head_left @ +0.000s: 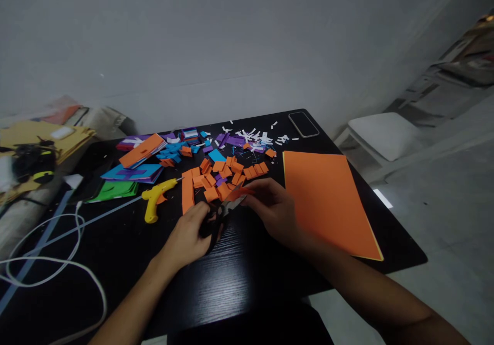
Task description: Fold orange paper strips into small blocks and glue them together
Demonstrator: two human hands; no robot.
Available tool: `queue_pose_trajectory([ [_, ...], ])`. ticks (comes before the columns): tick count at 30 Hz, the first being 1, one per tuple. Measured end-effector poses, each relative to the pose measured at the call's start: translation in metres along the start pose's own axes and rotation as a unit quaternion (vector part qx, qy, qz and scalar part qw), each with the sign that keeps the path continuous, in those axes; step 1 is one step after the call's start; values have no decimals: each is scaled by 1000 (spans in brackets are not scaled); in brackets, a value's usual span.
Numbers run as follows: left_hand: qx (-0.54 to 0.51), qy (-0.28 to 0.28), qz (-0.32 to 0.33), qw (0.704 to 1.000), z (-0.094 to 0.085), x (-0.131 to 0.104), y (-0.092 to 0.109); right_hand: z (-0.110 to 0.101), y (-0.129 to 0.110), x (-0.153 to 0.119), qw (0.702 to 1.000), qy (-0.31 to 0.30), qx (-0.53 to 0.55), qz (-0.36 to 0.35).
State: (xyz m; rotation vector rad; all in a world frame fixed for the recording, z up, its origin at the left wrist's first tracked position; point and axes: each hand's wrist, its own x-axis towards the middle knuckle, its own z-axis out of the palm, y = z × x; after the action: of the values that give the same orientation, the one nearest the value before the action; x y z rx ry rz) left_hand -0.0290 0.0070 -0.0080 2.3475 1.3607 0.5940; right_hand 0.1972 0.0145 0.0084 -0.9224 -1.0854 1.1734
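Note:
Black-handled scissors (221, 213) sit in my left hand (192, 234), its fingers wrapped round the handles. Their blades point up and to the right, toward my right hand (275, 209). Between the fingertips of that hand is a small orange paper piece (237, 193), held at the blades; whether the blades are cutting into it I cannot tell. Just beyond both hands lies a pile of folded orange paper pieces (219, 173). A longer orange paper strip (187, 193) rests beside the pile on the left.
Large orange sheets (326, 201) lie at the right, a phone (303, 124) behind them. White paper scraps (257, 138) scatter at the back. A yellow glue gun (156, 199), coloured paper stacks (131, 173) and a white cable (83, 262) are on the left. A white stool (382, 131) stands beyond the table.

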Motion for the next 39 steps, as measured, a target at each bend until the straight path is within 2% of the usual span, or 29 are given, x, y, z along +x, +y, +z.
queue_pose_trajectory([
  [15,4,3,11,1000,-3,-2,-4,0,-3,2,998,-14,41,43],
  [28,12,-5,-13,1000,-5,-1,-4,0,-5,2,998,-9,45,45],
  [39,2,1,2,1000,-4,-1,-6,0,-4,3,997,7,46,54],
])
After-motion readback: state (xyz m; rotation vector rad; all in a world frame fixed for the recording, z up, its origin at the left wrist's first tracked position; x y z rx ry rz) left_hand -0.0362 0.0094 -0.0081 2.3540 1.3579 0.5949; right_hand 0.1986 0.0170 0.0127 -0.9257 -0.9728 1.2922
